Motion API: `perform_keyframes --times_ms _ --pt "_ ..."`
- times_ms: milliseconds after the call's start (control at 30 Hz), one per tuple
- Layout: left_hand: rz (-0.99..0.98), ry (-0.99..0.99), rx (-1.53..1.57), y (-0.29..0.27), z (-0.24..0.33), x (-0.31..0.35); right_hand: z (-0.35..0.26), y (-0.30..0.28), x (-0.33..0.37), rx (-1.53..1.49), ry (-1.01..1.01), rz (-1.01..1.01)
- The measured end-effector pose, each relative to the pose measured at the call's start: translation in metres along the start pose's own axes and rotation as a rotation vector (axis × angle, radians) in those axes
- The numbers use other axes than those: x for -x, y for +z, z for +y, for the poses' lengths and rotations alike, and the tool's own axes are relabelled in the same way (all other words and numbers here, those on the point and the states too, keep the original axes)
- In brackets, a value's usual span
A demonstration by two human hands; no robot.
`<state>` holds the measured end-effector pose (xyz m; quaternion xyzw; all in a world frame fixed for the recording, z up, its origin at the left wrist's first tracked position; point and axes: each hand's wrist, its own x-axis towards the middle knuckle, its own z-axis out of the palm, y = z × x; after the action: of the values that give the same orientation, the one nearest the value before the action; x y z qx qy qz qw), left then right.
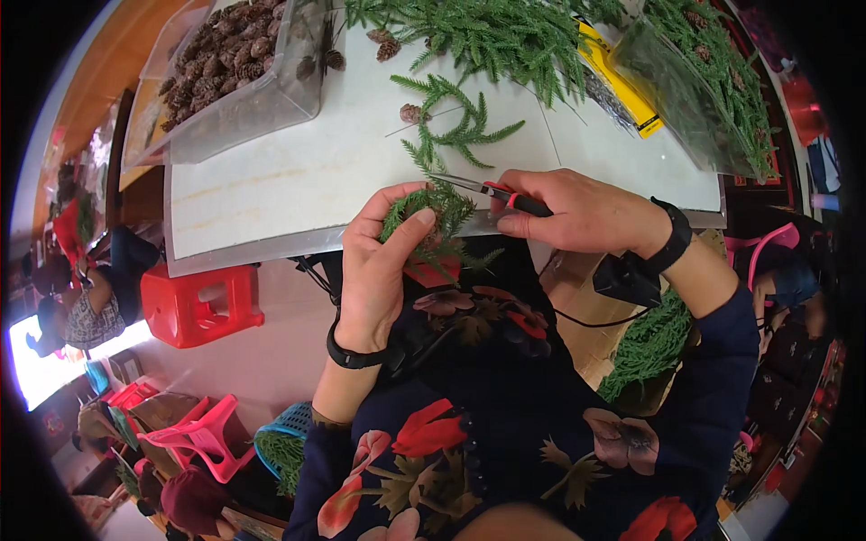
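Observation:
My left hand (374, 248) is closed around a bunch of green artificial pine sprigs (456, 209) at the table's near edge, thumb pressed on top. In my right hand (586, 209) are long-nose pliers (502, 192) with red and black handles. Their jaws point left and lie just above the top of the bunch; whether they grip a wire there I cannot tell. Just beyond, a curled pine sprig (474, 126) rests on the white table (271, 189), beside a brown pine cone (411, 114) on a thin wire.
A clear bin (280, 113) of pine cones stands at the far left. More green sprigs (487, 36), a yellow packet (622, 77) of dark wires and a clear container (677, 117) of greenery fill the far right. A red stool (194, 307) is left of me; boxed greenery (654, 347) sits below right.

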<state>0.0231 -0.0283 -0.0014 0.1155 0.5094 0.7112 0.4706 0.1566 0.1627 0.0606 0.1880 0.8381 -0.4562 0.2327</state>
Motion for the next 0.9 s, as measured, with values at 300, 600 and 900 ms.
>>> perform_keyframes --times_ms 300,600,900 --pt "-0.027 -0.062 -0.013 -0.001 0.003 0.001 0.009 0.0 -0.004 -0.127 -0.066 -0.127" --pt "-0.021 -0.134 0.021 0.001 0.004 0.0 0.006 0.003 -0.004 0.061 -0.001 -0.128" --pt "-0.025 -0.216 0.082 -0.003 0.006 0.0 0.008 0.015 0.0 0.214 -0.058 0.061"
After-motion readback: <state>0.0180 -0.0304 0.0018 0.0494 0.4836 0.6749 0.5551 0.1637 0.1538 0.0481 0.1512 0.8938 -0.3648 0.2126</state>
